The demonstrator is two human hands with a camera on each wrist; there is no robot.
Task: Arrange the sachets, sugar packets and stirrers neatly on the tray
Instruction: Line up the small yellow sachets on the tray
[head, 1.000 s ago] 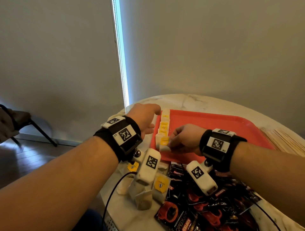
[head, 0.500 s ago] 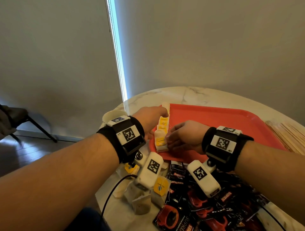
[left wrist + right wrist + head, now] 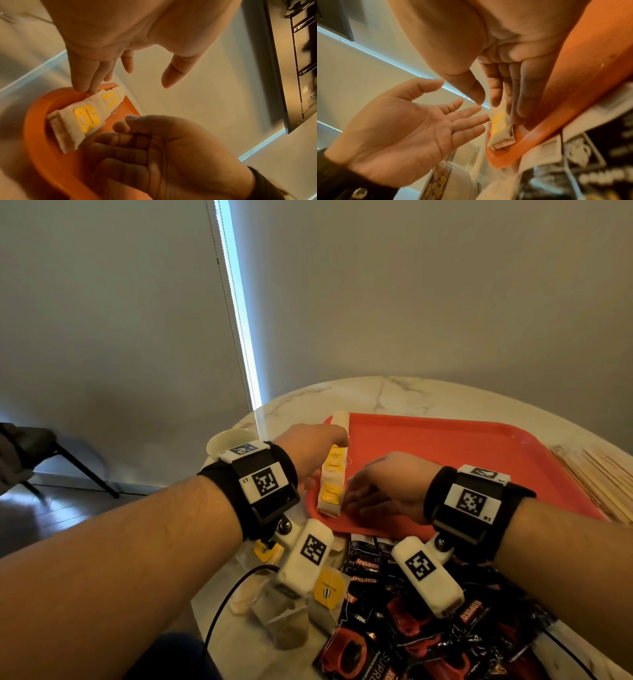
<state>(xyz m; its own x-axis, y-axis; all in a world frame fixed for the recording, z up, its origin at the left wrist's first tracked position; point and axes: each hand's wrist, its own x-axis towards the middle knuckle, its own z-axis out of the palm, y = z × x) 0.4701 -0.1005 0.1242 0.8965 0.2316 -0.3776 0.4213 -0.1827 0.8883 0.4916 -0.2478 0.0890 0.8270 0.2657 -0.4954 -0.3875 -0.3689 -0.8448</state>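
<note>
A row of white tea sachets with yellow tags [image 3: 332, 474] lies along the left edge of the red tray [image 3: 462, 460]. My left hand [image 3: 318, 443] is at the row's left side, fingers straight, with the fingertips [image 3: 85, 86] touching the sachets [image 3: 85, 119]. My right hand [image 3: 370, 491] rests flat on the tray floor against the row's right side. Its fingers [image 3: 515, 92] run straight alongside the sachets [image 3: 499, 125]. Neither hand holds anything. In the right wrist view the left hand [image 3: 411, 128] shows an open palm.
A heap of black and red coffee sachets [image 3: 428, 628] lies on the marble table before the tray. Loose tea bags [image 3: 291, 621] lie at the near left. Wooden stirrers [image 3: 599, 484] are piled right of the tray. A paper cup [image 3: 229, 440] stands at its left.
My right hand has let go of the nearest sachet and flattened against the row's right side. The left hand stays at the row's left side. The row looks straighter.
</note>
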